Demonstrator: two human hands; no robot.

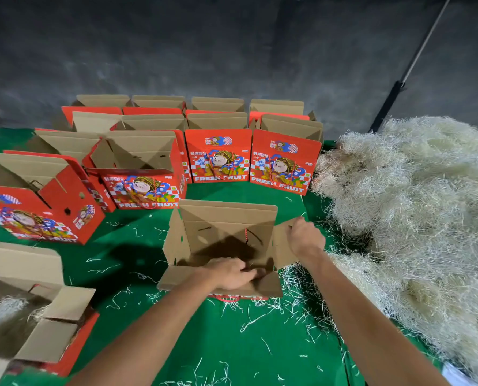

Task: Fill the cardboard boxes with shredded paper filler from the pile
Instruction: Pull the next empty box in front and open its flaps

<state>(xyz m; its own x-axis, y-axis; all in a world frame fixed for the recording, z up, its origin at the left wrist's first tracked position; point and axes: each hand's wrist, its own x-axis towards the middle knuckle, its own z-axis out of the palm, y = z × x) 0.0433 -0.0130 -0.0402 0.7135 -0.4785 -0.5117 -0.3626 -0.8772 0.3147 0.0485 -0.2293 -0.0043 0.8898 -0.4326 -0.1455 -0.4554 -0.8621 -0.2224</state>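
Shredded cream paper filler pile (415,207) along surface's right edge: light, springy, sheds; scoop loose clumps. Open brown-and-red cardboard box (221,246) mid-surface, empty. Left hand (229,273) fingers curled over near flap; right hand (304,236) fingers gripping right flap.

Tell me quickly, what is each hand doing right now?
Left hand: grips the near flap of the open cardboard box.
Right hand: grips the box's right flap.
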